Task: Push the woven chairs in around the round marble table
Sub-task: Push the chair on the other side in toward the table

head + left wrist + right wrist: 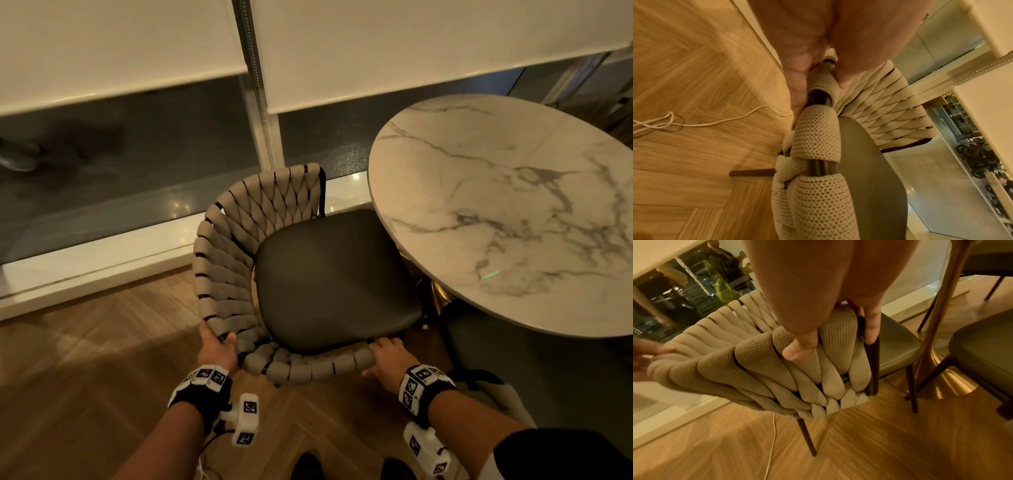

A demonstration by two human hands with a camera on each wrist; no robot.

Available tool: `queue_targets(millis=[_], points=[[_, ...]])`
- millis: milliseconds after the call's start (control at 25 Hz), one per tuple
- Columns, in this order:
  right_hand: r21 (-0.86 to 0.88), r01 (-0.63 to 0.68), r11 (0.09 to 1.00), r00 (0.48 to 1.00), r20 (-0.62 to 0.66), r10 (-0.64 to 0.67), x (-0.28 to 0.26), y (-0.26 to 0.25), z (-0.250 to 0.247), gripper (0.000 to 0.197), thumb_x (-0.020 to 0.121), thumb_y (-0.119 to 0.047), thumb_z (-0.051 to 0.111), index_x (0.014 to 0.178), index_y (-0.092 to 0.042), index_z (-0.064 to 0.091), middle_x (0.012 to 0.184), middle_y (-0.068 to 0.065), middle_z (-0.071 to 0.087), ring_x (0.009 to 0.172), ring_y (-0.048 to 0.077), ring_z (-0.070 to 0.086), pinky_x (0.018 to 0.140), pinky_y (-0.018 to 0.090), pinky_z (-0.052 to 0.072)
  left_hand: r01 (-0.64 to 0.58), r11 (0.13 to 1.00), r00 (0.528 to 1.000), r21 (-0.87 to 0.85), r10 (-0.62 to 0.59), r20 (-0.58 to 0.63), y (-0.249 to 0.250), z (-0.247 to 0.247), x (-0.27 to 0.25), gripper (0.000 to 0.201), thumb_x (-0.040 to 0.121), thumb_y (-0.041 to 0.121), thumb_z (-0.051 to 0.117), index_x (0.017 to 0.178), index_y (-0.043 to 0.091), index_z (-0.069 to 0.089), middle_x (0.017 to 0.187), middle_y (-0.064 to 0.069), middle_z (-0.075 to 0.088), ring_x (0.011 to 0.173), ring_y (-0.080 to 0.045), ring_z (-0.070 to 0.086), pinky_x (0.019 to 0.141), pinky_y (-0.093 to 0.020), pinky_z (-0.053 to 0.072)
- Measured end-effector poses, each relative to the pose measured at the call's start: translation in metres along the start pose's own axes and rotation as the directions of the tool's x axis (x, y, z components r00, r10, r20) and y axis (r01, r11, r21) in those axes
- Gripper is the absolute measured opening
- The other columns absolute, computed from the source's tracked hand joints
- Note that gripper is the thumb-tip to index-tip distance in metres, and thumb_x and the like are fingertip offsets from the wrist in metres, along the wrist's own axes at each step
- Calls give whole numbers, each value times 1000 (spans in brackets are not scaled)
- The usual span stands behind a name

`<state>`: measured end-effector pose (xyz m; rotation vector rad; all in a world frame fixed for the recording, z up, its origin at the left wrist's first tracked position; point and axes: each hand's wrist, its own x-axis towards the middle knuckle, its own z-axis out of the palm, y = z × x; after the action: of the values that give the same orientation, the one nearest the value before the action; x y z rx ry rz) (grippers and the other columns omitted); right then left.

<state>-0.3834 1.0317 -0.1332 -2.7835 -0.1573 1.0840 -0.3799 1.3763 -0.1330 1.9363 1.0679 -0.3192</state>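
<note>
Gripping the chair (318, 274) backrest with both hands, left hand (217, 346) and right hand (390, 359) fingers curled round its rim, seat partly under the tabletop (513, 212); next likely push further in.

Both arms reach forward and down, forearms bare, each wrist strapped with a black band carrying white marker blocks. Left hand (216, 346) curls round the chair back (222, 270) at its outer curve — fingers behind, thumb (846, 71) on the inner side. Right hand (388, 359) grips the near end of the same rim — thumb (797, 350) pressed on the weave, fingers wrapped over.
</note>
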Motion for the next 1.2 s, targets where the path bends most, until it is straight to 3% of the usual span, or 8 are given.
queue_targets(millis=[360, 520, 640, 720, 760, 880, 960, 1200], points=[[8, -24, 1000, 1000, 5, 24, 15, 11, -18, 61, 85, -47, 63, 137, -20, 46, 141, 5, 43, 129, 31, 35, 109, 44, 36, 12, 999, 998, 37, -10, -61, 14, 14, 11, 71, 94, 23, 58, 153, 25, 19, 137, -28, 53, 121, -49, 54, 104, -54, 45], [27, -18, 999, 1000, 16, 17, 12, 11, -20, 61, 83, -48, 63, 135, -21, 47, 141, 5, 42, 129, 31, 34, 109, 44, 37, 28, 1000, 994, -3, -28, -104, 17, 17, 9, 75, 91, 21, 61, 152, 27, 19, 134, -29, 54, 118, -48, 56, 102, -53, 47], [9, -55, 998, 998, 38, 55, 7, 13, -24, 62, 81, -55, 61, 135, -29, 44, 143, 3, 38, 128, 34, 34, 104, 48, 41, 57, 994, 991, -92, -67, -116, 19, 11, 13, 93, 82, 29, 72, 152, 34, 11, 131, -27, 56, 106, -48, 62, 83, -54, 57], [32, -131, 991, 991, 45, 130, 2, 14, -23, 62, 77, -62, 61, 131, -40, 42, 142, 3, 35, 127, 38, 37, 101, 53, 42, 55, 993, 993, -104, -65, -100, 22, 4, 20, 99, 79, 31, 77, 153, 34, 10, 129, -27, 58, 101, -47, 64, 67, -45, 58], [89, -159, 983, 987, 44, 156, -1, 13, -20, 61, 74, -64, 62, 128, -42, 42, 141, 5, 34, 125, 39, 40, 101, 55, 43, 51, 995, 996, -83, -57, -72, 24, 3, 22, 94, 80, 29, 76, 153, 28, 15, 129, -26, 58, 104, -46, 63, 66, -41, 54], [237, -166, 957, 986, 17, 167, -4, 7, -10, 70, 73, -61, 67, 131, -36, 41, 148, 13, 23, 126, 37, 43, 107, 48, 42, 32, 999, 999, -21, -33, -28, 27, 5, 28, 65, 85, 22, 70, 140, 10, 38, 131, -26, 58, 113, -45, 59, 86, -47, 52], [273, -175, 946, 984, 8, 180, -3, 1, -7, 73, 74, -58, 69, 135, -30, 40, 150, 16, 17, 127, 37, 43, 109, 46, 41, 20, 1000, 998, 13, -20, -54, 27, 8, 31, 59, 85, 22, 69, 135, 4, 43, 129, -28, 59, 114, -46, 58, 98, -52, 48], [233, -151, 961, 987, -15, 159, -1, -15, -9, 54, 84, -47, 65, 129, -26, 43, 144, 13, 21, 119, 37, 43, 102, 44, 45, 25, 1000, 999, -3, -26, -41, 8, 0, 45, 62, 84, 25, 70, 136, 9, 41, 127, -28, 60, 111, -47, 59, 97, -54, 50]])
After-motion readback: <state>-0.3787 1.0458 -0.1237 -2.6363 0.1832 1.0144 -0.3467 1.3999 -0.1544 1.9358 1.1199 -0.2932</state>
